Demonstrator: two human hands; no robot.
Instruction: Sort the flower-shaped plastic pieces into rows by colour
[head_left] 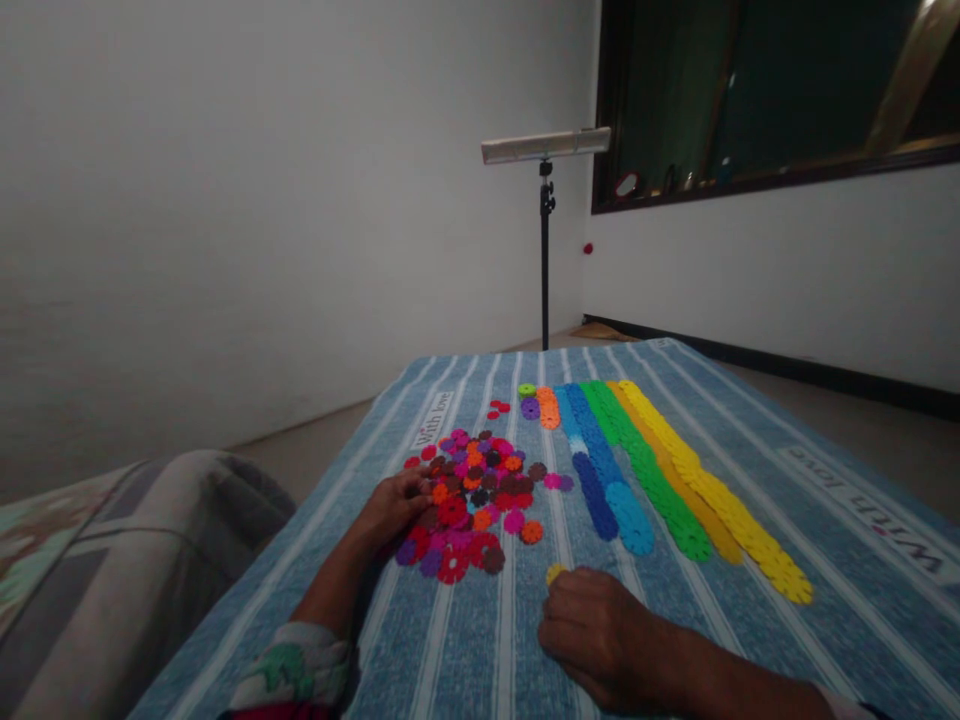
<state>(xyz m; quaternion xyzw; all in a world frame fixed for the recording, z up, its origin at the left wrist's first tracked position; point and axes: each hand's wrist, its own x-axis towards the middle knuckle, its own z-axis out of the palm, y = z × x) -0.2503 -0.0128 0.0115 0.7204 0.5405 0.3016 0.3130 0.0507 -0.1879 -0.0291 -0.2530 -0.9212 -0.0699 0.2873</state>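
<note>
A loose pile of notched plastic snowflake discs [487, 485], mostly red, pink, brown, orange and purple, lies on the striped cloth. My left hand [399, 503] rests on the pile's left edge, fingers reaching over the discs; its fingertips are partly lost among them. Nearer the camera, my right hand [592, 632] is closed low over the cloth. The rim of a yellow snowflake disc [555, 573] shows at its fingers. Overlapping discs form long rows to the right: yellow [705, 480], green [652, 475], light blue [628, 518] and dark blue [595, 496].
Short orange [550, 408] and purple [530, 408] groups lie beyond the pile. A blue-and-white striped cloth [517, 640] covers the table. Behind it stands a lamp on a black pole [545, 270]. At left is a fabric-covered piece of furniture [187, 540].
</note>
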